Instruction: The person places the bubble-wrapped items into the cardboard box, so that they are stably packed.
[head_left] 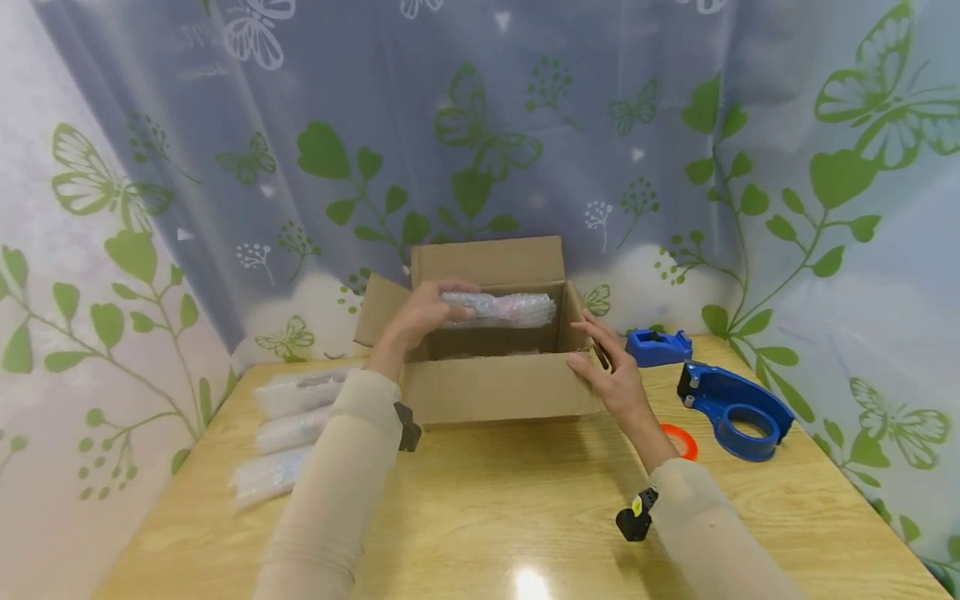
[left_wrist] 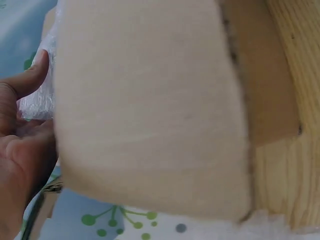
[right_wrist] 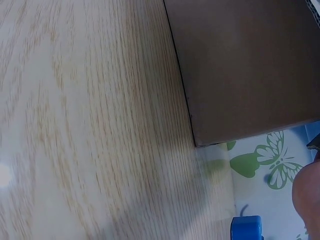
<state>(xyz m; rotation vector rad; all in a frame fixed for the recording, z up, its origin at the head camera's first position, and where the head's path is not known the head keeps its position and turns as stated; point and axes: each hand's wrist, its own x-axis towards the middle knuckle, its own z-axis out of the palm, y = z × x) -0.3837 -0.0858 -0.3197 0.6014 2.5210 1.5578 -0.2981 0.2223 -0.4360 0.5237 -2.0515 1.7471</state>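
Note:
My left hand [head_left: 427,312] grips one end of a bundle in bubble wrap [head_left: 517,308], holding it level over the opening of a cardboard box [head_left: 502,390]. In the left wrist view, the thumb and palm of the left hand [left_wrist: 20,145] show around the clear wrap [left_wrist: 42,102], partly hidden by a cardboard flap [left_wrist: 150,110]. My right hand [head_left: 617,379] holds the box by its right front corner, thumb at the front edge and fingers along the right side. Only part of that hand [right_wrist: 307,195] appears in the right wrist view.
Three more wrapped bundles [head_left: 296,429] lie on the wooden table [head_left: 480,517] at left. On the right are a small blue tape dispenser [head_left: 658,348], a larger blue tape dispenser [head_left: 738,408] and an orange-red tape roll [head_left: 681,442]. A patterned curtain [head_left: 480,167] hangs behind the box.

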